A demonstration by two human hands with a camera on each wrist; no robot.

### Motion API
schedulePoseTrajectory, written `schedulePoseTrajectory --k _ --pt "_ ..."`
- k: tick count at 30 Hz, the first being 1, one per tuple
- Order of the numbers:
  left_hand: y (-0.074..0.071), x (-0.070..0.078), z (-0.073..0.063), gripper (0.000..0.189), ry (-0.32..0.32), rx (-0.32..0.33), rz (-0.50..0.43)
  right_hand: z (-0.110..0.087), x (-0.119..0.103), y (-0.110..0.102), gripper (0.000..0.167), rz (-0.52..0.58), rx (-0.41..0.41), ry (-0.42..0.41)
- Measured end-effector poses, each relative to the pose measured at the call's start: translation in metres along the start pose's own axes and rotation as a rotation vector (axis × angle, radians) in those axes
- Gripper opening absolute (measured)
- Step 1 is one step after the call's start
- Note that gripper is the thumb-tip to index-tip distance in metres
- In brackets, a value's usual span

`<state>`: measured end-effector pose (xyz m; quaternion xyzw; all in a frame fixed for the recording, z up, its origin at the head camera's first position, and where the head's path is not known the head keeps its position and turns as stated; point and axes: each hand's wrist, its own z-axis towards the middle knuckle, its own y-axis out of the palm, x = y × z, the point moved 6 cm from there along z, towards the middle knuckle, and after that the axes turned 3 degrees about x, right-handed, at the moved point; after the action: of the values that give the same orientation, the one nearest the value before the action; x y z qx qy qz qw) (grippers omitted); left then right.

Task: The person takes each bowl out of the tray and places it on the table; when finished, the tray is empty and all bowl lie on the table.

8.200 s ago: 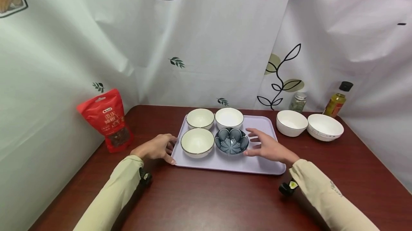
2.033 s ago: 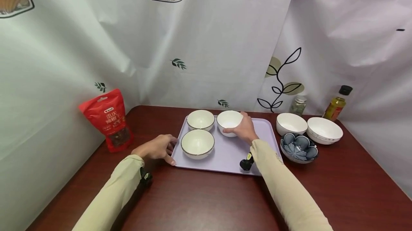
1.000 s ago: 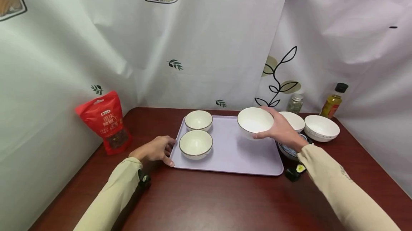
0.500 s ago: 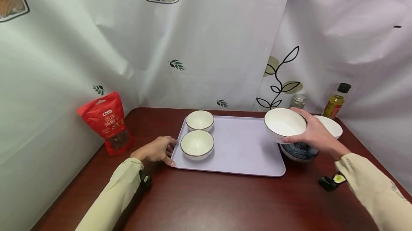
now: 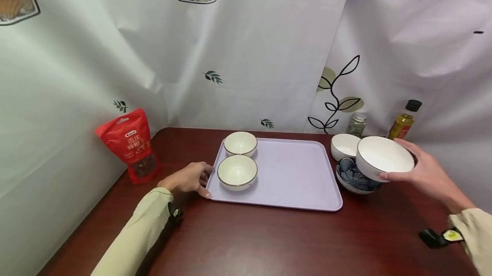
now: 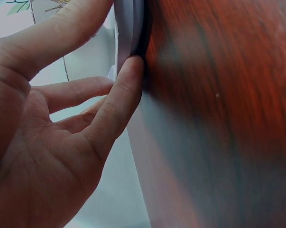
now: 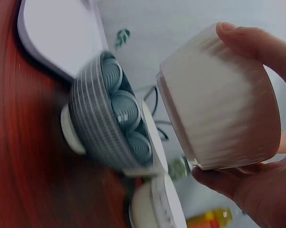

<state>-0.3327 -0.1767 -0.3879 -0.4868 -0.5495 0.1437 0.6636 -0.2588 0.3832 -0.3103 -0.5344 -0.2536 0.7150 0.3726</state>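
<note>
My right hand [image 5: 430,175] grips a white bowl [image 5: 384,156] with a thin dark rim, held in the air at the right of the table. The right wrist view shows the bowl's fluted outer wall, with the thumb at its rim. Beside and below it a blue-grey petal-patterned bowl [image 7: 105,114] stands on the table. My left hand [image 5: 191,178] touches the left edge of a pale lilac tray [image 5: 292,173], its fingers fairly straight. Two cream bowls with dark rims, a back one [image 5: 240,142] and a front one [image 5: 237,172], stand on the tray's left side.
A small white bowl [image 5: 343,145] stands behind the petal-patterned one. Another white bowl [image 7: 157,204] is partly hidden in the head view. A glass jar [image 5: 356,124] and an oil bottle [image 5: 401,121] stand by the curtain. A red pouch [image 5: 132,145] stands at the left.
The petal-patterned bowl has gone from the tray to the table at the right. My right hand has then lifted the back white bowl off the tray and carried it right. The left hand has stayed put.
</note>
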Motion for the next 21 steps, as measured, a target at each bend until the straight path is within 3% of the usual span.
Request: schedulePoseTrajectory --k 10,21 --pt "-0.002 0.001 -0.001 0.084 -0.006 -0.007 0.006 -0.024 0.057 -0.017 0.1 -0.008 0.06 0.087" --pt "-0.001 0.001 0.0 0.086 -0.016 -0.009 0.032 -0.035 0.085 -0.011 0.104 -0.044 0.031 0.165"
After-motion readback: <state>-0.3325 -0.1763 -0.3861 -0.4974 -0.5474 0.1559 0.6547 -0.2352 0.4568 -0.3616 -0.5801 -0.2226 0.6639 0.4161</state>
